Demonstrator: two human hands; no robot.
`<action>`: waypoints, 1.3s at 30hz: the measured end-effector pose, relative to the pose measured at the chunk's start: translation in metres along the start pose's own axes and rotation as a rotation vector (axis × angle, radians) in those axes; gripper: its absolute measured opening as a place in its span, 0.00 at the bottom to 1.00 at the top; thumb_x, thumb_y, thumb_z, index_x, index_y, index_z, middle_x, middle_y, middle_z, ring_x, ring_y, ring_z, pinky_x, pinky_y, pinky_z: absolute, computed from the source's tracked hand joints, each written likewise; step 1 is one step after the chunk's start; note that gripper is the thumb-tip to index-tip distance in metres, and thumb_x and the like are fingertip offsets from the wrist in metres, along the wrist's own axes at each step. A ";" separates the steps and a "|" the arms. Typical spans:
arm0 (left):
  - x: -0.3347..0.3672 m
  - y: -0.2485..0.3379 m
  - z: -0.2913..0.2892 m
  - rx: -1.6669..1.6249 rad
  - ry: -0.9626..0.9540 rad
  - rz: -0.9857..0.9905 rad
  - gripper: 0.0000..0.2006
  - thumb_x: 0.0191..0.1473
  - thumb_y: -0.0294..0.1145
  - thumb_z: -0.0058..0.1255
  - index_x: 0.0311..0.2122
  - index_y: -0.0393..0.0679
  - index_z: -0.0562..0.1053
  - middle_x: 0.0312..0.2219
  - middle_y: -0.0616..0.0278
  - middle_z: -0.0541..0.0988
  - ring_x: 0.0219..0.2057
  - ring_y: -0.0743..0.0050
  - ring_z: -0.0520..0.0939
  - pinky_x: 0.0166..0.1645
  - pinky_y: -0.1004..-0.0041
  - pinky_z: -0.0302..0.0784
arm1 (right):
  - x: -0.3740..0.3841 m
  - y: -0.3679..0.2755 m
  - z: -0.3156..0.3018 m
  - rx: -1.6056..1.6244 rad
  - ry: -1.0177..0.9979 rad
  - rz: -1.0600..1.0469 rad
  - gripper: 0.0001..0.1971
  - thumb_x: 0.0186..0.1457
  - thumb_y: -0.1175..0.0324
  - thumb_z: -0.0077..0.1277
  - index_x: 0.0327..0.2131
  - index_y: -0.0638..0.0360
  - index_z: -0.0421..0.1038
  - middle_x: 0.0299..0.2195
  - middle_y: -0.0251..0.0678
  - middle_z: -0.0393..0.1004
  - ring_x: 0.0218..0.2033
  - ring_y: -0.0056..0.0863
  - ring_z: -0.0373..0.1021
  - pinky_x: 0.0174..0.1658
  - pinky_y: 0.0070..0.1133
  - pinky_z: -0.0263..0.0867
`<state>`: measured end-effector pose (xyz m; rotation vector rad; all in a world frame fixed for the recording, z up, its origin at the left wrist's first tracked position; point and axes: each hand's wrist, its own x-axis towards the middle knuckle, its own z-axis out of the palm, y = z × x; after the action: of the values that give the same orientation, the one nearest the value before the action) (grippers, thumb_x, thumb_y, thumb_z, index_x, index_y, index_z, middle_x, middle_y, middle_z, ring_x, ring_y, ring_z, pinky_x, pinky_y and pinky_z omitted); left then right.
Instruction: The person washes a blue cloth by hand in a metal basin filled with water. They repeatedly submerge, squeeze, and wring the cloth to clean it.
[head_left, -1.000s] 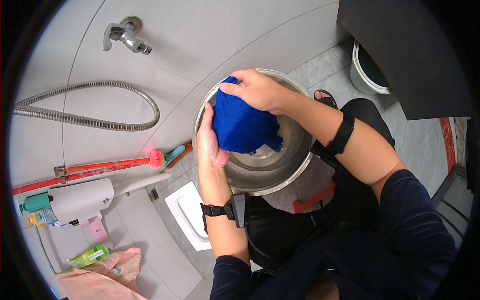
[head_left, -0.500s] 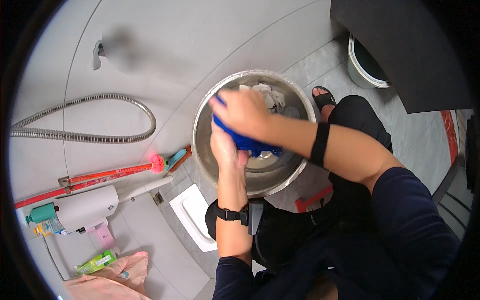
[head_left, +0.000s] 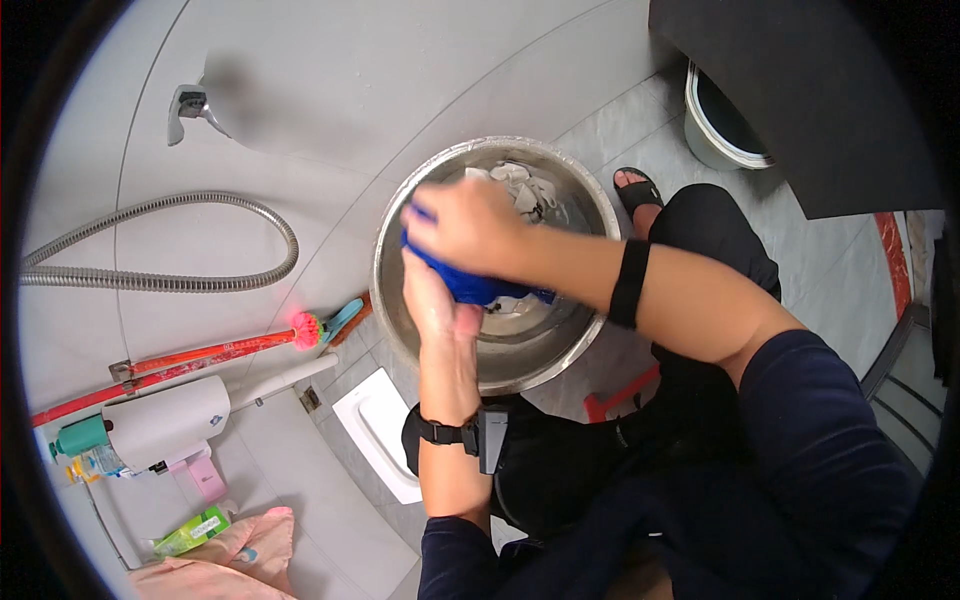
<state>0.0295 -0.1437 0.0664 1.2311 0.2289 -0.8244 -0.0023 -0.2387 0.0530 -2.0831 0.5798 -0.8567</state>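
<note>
1. So, one left hand and one right hand both gripped one blue cloth.
2. It was over one metal basin; whitish fabric lay inside, couldn't count pieces.

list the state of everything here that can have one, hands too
blue cloth: bunched between the hands
right hand: closed on the cloth, blurred
left hand: against the cloth, fingers partly hidden
metal basin: uncovered, white cloth inside
tap: partly blurred, on or off unclear
hose: looped
bucket: no lid visible, partly hidden
</note>
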 end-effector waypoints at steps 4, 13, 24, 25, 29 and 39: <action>0.003 0.004 -0.015 0.065 -0.075 0.076 0.22 0.63 0.52 0.41 0.51 0.46 0.71 0.45 0.61 0.79 0.45 0.66 0.80 0.50 0.64 0.78 | 0.002 -0.004 0.002 0.070 -0.014 0.139 0.18 0.55 0.54 0.50 0.24 0.60 0.73 0.20 0.53 0.73 0.24 0.55 0.72 0.30 0.43 0.68; 0.006 -0.001 -0.010 -0.023 0.014 0.070 0.19 0.62 0.47 0.44 0.47 0.42 0.71 0.39 0.60 0.79 0.38 0.66 0.82 0.42 0.62 0.80 | -0.009 -0.002 0.003 0.022 0.000 0.011 0.19 0.54 0.54 0.53 0.19 0.59 0.71 0.17 0.50 0.72 0.20 0.52 0.71 0.26 0.42 0.67; -0.001 0.018 -0.013 -0.080 -0.201 0.006 0.23 0.62 0.50 0.39 0.51 0.41 0.72 0.46 0.57 0.79 0.47 0.62 0.80 0.53 0.61 0.76 | 0.020 0.022 0.001 0.774 -0.420 0.508 0.24 0.64 0.52 0.45 0.36 0.70 0.76 0.31 0.34 0.77 0.33 0.20 0.72 0.38 0.21 0.68; 0.000 0.018 -0.012 -0.124 -0.243 0.000 0.25 0.62 0.52 0.40 0.51 0.41 0.71 0.46 0.56 0.79 0.47 0.61 0.80 0.53 0.60 0.75 | 0.020 0.023 0.001 0.798 -0.411 0.548 0.25 0.64 0.50 0.45 0.36 0.70 0.76 0.31 0.34 0.77 0.33 0.20 0.71 0.38 0.22 0.68; -0.010 0.020 -0.001 -0.105 -0.308 -0.036 0.26 0.61 0.54 0.43 0.51 0.41 0.72 0.47 0.56 0.79 0.47 0.61 0.80 0.53 0.60 0.75 | 0.017 0.027 0.002 0.699 -0.331 0.508 0.25 0.61 0.48 0.47 0.31 0.66 0.76 0.25 0.40 0.77 0.28 0.27 0.74 0.35 0.26 0.69; 0.002 0.002 -0.012 0.066 -0.061 0.095 0.16 0.62 0.45 0.45 0.45 0.44 0.74 0.38 0.61 0.81 0.38 0.66 0.82 0.43 0.67 0.79 | 0.010 0.005 -0.008 0.018 0.026 -0.084 0.23 0.55 0.50 0.53 0.17 0.59 0.70 0.14 0.49 0.69 0.17 0.50 0.70 0.22 0.39 0.66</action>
<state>0.0349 -0.1338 0.0627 1.2663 0.0938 -0.7911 -0.0024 -0.2517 0.0565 -2.0950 0.4994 -0.9350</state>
